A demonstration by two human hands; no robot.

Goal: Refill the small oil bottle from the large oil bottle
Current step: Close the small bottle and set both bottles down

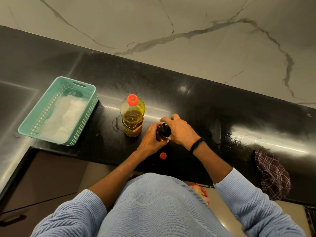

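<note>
The large oil bottle (132,117) stands upright on the black counter (205,106), holding yellow oil, its red-ringed neck uncapped. Its red cap (163,155) lies on the counter near the front edge. Just right of the big bottle stands the small oil bottle (163,132), dark-topped with amber oil inside. My left hand (151,140) wraps around the small bottle's body. My right hand (179,129) grips its black top from the right side, fingers curled over it.
A teal plastic basket (42,117) with white cloth inside sits at the left. A checked towel (271,173) hangs over the counter's front edge at the right. A marble wall rises behind the counter. A red dish (200,191) shows on the floor below.
</note>
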